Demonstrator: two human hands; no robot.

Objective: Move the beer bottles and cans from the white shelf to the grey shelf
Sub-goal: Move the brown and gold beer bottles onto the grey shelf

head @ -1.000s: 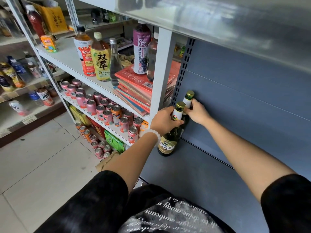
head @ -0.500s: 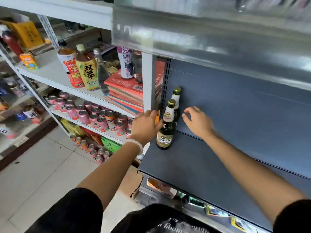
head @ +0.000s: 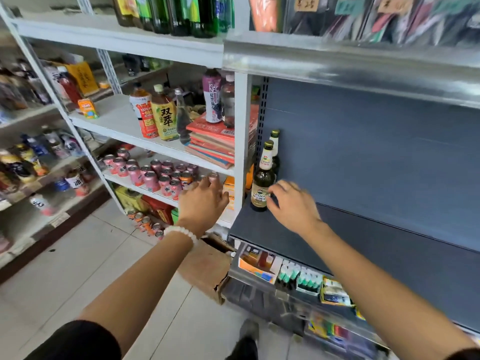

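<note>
Now both hands are off the bottles they gripped by the necks a second ago. From the head view, the two beer bottles stand upright at the left end of the grey shelf [head: 285, 237], tight against its perforated upright: the front bottle [head: 262, 181] nearest the edge, the back bottle [head: 274, 152] just behind it, touching or nearly so.

The left hand [head: 204, 201] has swung left, away from the front bottle, and hangs in front of the white shelf [head: 124, 126] at the level of the pink cans [head: 152, 179]; its fingers [head: 207, 181] are loosely spread, slightly bent, and hold nothing. A white bead bracelet [head: 181, 233] sits on that wrist.

The right hand [head: 292, 206] has dropped from the neck to the foot of the front bottle. Its fingers [head: 270, 201] are relaxed and a little apart, the tips at the label's edge; blur hides whether they touch the glass. They grip nothing.
</note>
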